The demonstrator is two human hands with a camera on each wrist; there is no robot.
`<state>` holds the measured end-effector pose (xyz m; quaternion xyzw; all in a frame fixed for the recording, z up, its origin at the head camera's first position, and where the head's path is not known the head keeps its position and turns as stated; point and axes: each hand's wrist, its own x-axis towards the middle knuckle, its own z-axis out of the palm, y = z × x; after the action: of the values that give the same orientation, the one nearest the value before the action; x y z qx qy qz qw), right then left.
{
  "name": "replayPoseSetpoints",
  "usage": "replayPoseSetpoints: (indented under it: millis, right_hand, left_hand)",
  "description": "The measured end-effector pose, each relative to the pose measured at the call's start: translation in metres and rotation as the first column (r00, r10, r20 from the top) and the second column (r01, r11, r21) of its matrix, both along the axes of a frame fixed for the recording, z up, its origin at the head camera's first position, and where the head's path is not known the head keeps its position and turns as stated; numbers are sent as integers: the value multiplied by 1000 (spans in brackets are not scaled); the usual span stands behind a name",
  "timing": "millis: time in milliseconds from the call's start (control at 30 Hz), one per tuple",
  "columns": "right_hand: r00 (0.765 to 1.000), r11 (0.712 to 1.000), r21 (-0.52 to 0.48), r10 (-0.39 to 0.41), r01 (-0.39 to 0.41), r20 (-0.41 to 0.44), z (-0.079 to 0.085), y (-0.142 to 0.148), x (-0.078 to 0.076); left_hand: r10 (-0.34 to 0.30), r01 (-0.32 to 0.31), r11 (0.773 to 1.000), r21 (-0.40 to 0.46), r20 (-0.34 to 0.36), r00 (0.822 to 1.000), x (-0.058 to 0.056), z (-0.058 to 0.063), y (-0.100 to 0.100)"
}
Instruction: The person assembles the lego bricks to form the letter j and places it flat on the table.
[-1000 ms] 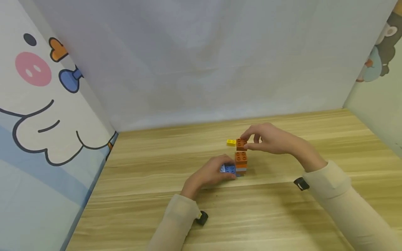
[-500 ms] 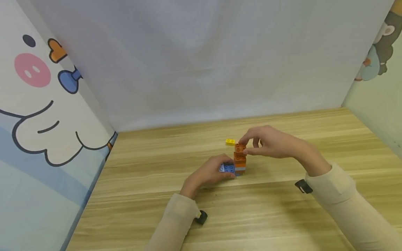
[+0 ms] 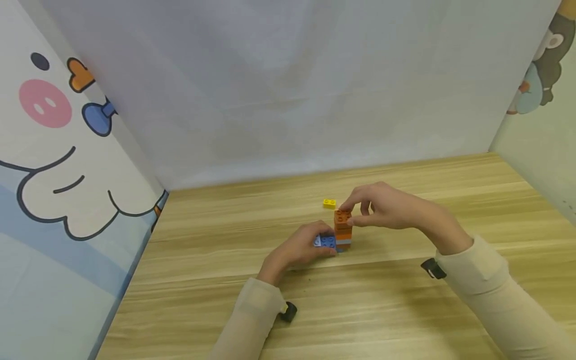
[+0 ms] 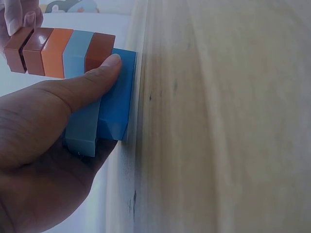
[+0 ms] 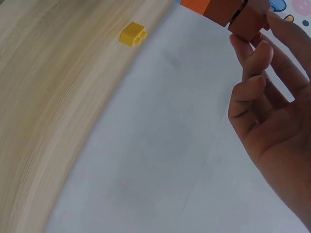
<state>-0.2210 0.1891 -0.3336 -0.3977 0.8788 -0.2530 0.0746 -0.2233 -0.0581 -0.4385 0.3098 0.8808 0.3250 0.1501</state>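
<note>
A tower of toy building bricks (image 4: 53, 52) rises from one end of a long blue brick (image 4: 114, 109) on the table. Brown, orange and pale grey layers show in it. My left hand (image 3: 302, 245) grips the blue base, thumb on the near side; a pale brick (image 4: 81, 133) sits on the base under that hand. My right hand (image 3: 389, 206) pinches a brown brick (image 5: 250, 20) at the tower's top between thumb and fingers. Both wrist views show a narrow dark gap between this brick and the brown one below.
A small yellow brick (image 3: 329, 203) lies on the wooden table (image 3: 216, 220) just behind the tower. A pale cloth wall (image 3: 288, 100) closes off the back, and panels with cartoon figures (image 3: 45, 102) stand at both sides.
My right hand has lowered the brown brick toward me, from behind and above the tower onto its top. My left hand stays on the blue base.
</note>
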Motion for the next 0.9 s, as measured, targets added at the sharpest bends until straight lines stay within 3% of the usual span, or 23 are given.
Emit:
replayPoseSetpoints:
  millis: [433, 900]
  right_hand:
    - [1000, 999, 29, -24, 24, 6, 5, -5, 7]
    - [992, 992, 83, -92, 99, -81, 0, -11, 17]
  left_hand:
    - [-24, 24, 1000, 8, -25, 999, 0, 0, -1]
    - [-9, 9, 1000, 6, -11, 1000, 3, 1, -2]
